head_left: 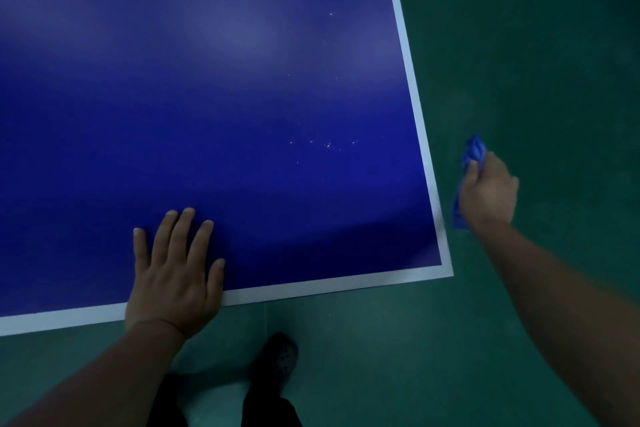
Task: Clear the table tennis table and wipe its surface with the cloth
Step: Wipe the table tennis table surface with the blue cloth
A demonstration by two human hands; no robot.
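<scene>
**Left palm flat on the corner, cloth bunched off the edge**

I'm looking straight down at the near right corner of the table tennis table [242, 97]; deep blue top, white border line along the near edge and the right side; the two lines meet at the corner just ahead of me.

My left hand [173, 274] lies flat on the surface, palm down, fingers straight and spread, thumb out to the right; the heel of the hand crosses the white line at the near edge; nothing under it that I can see, nothing held.

My right hand [488, 191] hangs out past the right edge, over the green floor [536, 45], clear of the table; the fingers are curled tight round the blue cloth [471, 151]; a crumpled tuft pokes out above the knuckles, a second end trails out below the hand, just beside the table's white side line.

On the blue top there are small pale specks; one cluster far up near the right border, another scattered in the middle right, between my two hands.

Below the table edge, my dark shoe [282, 355] sits on the floor; dark trouser legs at the bottom of the view.
</scene>
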